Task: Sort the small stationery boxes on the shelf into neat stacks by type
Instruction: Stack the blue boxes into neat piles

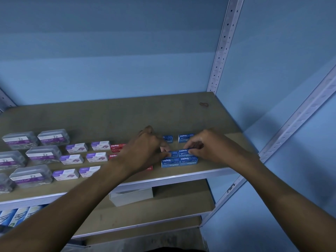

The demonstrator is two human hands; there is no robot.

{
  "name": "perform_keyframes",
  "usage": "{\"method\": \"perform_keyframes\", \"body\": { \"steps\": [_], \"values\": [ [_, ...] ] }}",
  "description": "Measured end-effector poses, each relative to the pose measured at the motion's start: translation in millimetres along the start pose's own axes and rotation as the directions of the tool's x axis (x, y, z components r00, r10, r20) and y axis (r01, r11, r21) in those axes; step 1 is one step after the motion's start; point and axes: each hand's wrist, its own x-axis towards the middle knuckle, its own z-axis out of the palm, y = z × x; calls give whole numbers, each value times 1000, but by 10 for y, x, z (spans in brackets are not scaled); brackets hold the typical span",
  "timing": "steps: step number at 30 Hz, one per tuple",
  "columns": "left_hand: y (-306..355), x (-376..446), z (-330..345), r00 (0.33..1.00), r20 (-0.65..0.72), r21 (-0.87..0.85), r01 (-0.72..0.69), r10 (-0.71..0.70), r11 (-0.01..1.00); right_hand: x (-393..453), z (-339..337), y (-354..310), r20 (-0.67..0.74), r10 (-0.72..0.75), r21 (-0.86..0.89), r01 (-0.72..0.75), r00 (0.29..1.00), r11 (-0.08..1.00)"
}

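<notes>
Blue staples boxes (179, 159), white lettering, are grouped near the shelf (109, 113) front edge, right side. The upper pair is pinched at its ends by left hand (145, 150) and right hand (205, 146). Red boxes (117, 148) and purple-white boxes (76, 148) are lined up leftward.

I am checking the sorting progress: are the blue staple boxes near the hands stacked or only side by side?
Stacked: blue staple boxes lie in two layers; both hands, left and right, touch the upper layer.
</notes>
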Motion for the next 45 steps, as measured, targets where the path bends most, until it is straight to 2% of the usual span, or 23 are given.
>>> {"method": "perform_keyframes", "body": {
  "steps": [14, 20, 26, 34, 38, 41, 45],
  "values": [
    [23, -75, 95, 999, 1, -98, 35, -35, 995, -108, 20, -34, -7, -25, 14, 25, 1000, 1000],
    [86, -93, 110, 1000, -2, 20, 31, -31, 999, -135, 15, -51, 104, -30, 8, 30, 994, 1000],
    [147, -89, 128, 995, -5, 25, 103, -103, 994, -114, 37, -23, 108, -2, 2, 2, 994, 1000],
    [130, -103, 222, 992, -8, 60, 124, -124, 990, -93, 83, -8, 106, -27, -6, 28, 994, 1000],
    [101, -70, 130, 990, -76, 19, 118, -117, 993, -60, -7, 14, 4, -1, 25, 1, 1000, 1000],
    [6, 24, 1, 986, -138, 67, 108, -98, 992, 52, -107, 29, -100, 0, 23, 2, 995, 1000],
    [-109, 127, -85, 980, -141, 134, 158, -139, 978, 202, -127, 13, -151, -34, -103, 19, 988, 994]
  ]
}}
